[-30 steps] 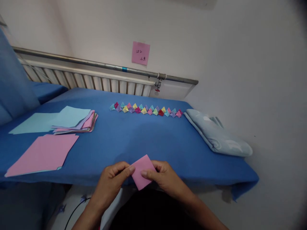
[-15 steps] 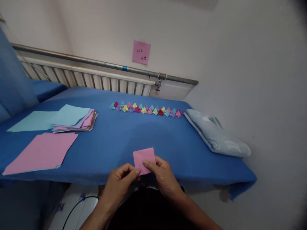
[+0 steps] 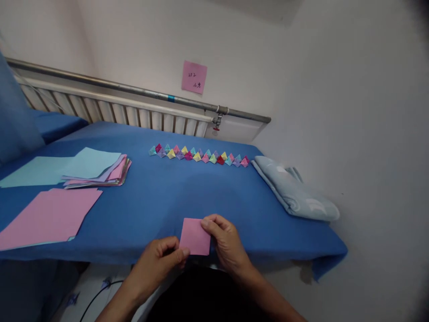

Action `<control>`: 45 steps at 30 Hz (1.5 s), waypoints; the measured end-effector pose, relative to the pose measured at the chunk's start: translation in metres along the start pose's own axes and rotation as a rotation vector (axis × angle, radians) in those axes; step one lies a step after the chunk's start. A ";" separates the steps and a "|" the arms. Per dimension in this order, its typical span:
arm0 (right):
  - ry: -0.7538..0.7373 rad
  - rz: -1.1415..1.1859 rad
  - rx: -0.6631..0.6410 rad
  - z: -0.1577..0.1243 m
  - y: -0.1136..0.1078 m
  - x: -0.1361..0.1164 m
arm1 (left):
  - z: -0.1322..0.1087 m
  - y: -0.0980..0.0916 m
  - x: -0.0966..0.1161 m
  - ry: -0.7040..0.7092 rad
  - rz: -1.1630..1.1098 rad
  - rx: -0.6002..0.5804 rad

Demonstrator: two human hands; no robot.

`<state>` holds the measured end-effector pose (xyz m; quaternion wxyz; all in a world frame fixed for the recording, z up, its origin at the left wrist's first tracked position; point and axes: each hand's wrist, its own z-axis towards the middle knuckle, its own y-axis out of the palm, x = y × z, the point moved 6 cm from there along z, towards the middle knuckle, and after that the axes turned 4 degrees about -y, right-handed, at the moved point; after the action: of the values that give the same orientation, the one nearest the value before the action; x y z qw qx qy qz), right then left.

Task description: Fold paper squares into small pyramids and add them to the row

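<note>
The left hand (image 3: 160, 260) and right hand (image 3: 230, 245) pinch a flat pink square (image 3: 195, 238). Folded pieces (image 3: 197, 157) near the blue cloth's (image 3: 157, 197) far edge look finished; loose sheets (image 3: 53, 217) remain.

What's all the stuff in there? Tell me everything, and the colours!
paper square: one, pink, in both hands
folded paper shapes: many, mixed colours, across the back
paper stack: one, light blue on top, left
loose sheets: some, light blue-green, by the stack
flat pile: one, pink on top, front left
blanket: one, pale blue-green, folded, right
cloth: one, blue, under blanket and paper
note: one, pink, on the wall
radiator: one, whitish, below the note
pipe: one, grey, above the radiator
valve handle: one, red, right of radiator
curtain: one, blue, far left
cable: one, black, bottom left
clothing: one piece, dark, bottom middle
left hand: one, bare, lower left corner of square
right hand: one, bare, upper right corner
</note>
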<state>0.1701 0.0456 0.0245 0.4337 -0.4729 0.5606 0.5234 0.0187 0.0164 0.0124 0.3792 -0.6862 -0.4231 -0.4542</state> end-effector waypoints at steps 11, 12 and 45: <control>-0.086 -0.468 -0.107 0.002 -0.010 -0.011 | 0.011 -0.032 0.009 -0.005 -0.067 0.251; -0.115 -0.542 -0.095 0.004 -0.011 -0.012 | 0.016 -0.034 0.012 -0.002 0.004 0.268; -0.531 -1.541 -0.454 -0.008 0.000 0.006 | 0.009 0.006 -0.002 0.761 1.185 0.223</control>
<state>0.1693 0.0370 0.0191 0.6811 -0.6600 -0.1576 0.2750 0.0267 0.0220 0.0069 0.7515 -0.5518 0.1389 -0.3338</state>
